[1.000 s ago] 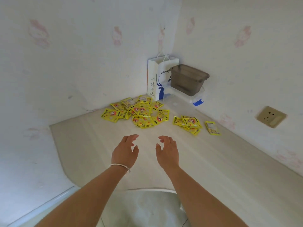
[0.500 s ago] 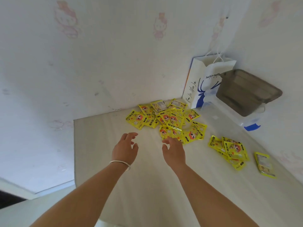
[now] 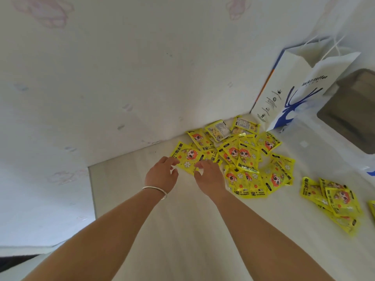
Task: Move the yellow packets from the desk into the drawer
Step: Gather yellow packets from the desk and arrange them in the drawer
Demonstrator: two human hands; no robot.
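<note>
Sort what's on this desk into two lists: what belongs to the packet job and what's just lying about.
Job:
- main packet pile
- smaller packet pile
- left hand, right hand, both reaching the pile's near edge
- desk

Lying about:
- paper bag
- brown tub
- bracelet

No drawer in view.

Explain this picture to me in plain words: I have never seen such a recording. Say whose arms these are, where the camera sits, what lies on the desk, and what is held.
No machine here: a person wears one wide camera on the head, looking down at their own arms. The left hand, with a silver bracelet on its wrist, and the right hand reach over a pale desk to the near edge of a big pile of yellow packets. Neither hand clearly holds anything. A smaller pile lies further right. A white paper bag stands in the corner beside a brown tub. No drawer shows.
</note>
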